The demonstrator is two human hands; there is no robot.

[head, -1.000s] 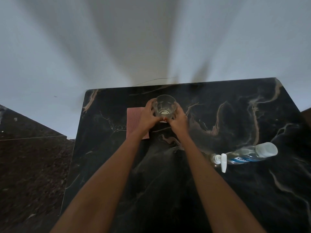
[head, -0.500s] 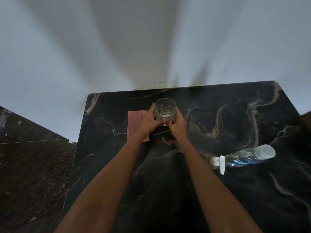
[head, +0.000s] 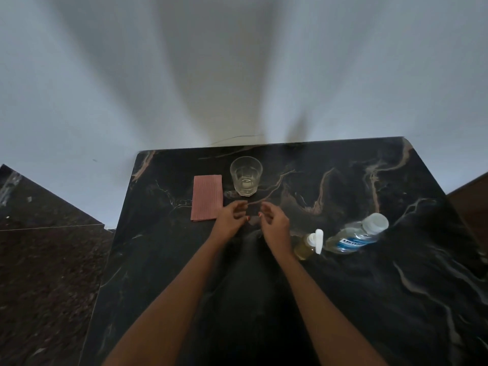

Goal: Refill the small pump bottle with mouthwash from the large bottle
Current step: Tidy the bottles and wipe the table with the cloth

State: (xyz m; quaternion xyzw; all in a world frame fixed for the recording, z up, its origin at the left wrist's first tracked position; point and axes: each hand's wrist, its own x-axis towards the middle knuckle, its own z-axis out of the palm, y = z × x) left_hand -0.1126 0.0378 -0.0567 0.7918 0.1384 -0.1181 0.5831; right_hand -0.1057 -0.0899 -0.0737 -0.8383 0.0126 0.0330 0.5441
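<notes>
Both our hands hover empty just short of the glass point(head: 246, 175), left hand point(head: 229, 220) and right hand point(head: 274, 225) each with a loose, half-open grip; the small pump bottle point(head: 307, 245) stands well to the right of the glass, the large bottle point(head: 356, 237) touching or just beside it on its far side. We judge the large bottle heavy with liquid, smooth and a little squashy, best taken round its mid-body below the cap. The pump bottle looks light and tippy, so hold its body and twist at the white collar.
</notes>
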